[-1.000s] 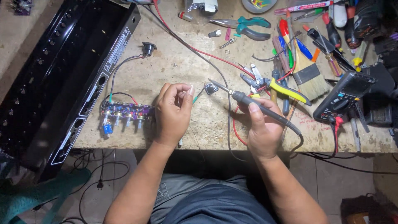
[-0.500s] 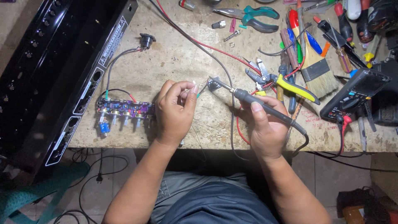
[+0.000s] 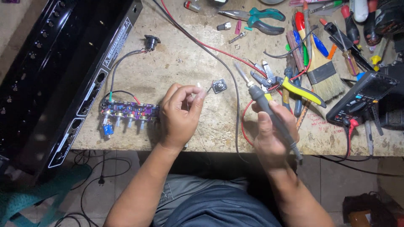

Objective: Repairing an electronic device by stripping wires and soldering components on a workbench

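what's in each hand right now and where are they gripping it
Right hand grips the soldering iron around its handle, tip up. Left hand pinches a small white piece at its fingertips.

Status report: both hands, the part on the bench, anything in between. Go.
Left hand pinching small white piece, beside purple knob board. Right hand gripping soldering iron, tip raised. Small metal connector apart from tip; black cable runs between.

Single head view, steeply downward, close over workbench [image 3: 185,59]; far edge cropped.
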